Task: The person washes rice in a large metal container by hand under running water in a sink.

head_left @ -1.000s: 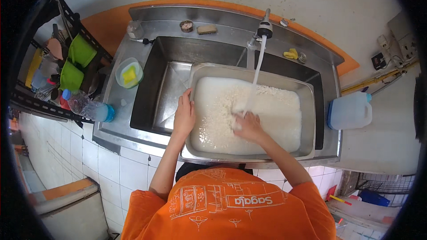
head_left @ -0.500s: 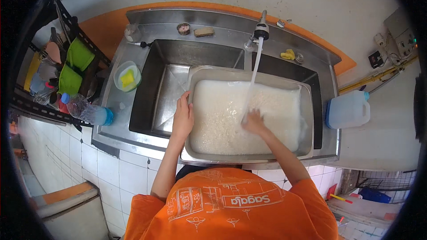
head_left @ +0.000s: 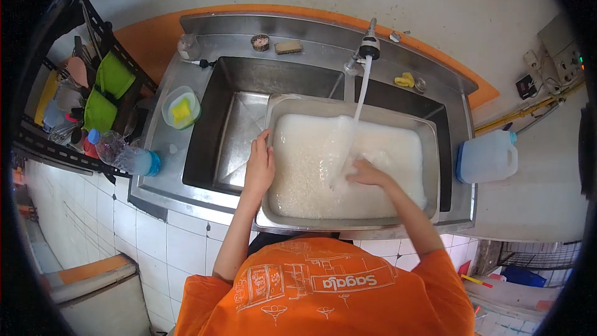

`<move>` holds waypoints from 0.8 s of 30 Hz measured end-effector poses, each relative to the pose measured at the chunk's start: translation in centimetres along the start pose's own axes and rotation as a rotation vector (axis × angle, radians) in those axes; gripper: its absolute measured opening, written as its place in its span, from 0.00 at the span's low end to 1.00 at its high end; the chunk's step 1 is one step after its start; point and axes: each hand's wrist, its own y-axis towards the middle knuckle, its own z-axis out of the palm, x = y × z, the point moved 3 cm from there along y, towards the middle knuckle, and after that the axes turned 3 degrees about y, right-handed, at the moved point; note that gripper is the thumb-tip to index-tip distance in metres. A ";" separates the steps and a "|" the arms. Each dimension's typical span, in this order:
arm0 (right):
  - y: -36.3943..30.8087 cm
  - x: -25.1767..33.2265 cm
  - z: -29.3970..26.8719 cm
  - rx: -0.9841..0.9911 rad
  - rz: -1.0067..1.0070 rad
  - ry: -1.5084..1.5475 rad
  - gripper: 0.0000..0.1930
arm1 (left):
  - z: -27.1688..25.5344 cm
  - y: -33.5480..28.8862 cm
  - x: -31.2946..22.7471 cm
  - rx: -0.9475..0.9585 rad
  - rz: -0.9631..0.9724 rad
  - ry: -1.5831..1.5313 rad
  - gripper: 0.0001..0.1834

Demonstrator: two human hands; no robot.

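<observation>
A large rectangular metal pan sits across the sink, holding white rice grains under cloudy water. My left hand grips the pan's left rim, fingers along the outer side. My right hand is inside the pan, right of the middle, palm down with fingers apart and pointing left. Its fingertips dip into the milky water, which partly hides them. From the tap a white stream of water pours into the pan just beyond my right hand.
On the left of the metal counter are a plastic tub with a yellow sponge and a bottle of blue liquid. A brown sponge lies behind the basins. A jug stands right; a utensil rack stands left.
My right hand has shifted slightly right, its fingers turning from pointing away to pointing left. The rice and water around it have been stirred. My left hand stays on the pan's rim.
</observation>
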 end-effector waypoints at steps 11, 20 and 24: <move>6.7 -14.4 -8.6 -0.013 0.509 0.602 0.18 | 0.1 0.2 -0.2 0.005 -0.041 -0.023 0.20; 11.4 -0.2 1.1 0.094 -0.024 0.328 0.22 | 0.7 0.4 0.2 0.029 -0.045 -0.048 0.20; -2.5 11.2 -1.2 -0.042 -0.214 -0.274 0.30 | -0.2 -0.3 0.5 0.015 -0.067 -0.011 0.20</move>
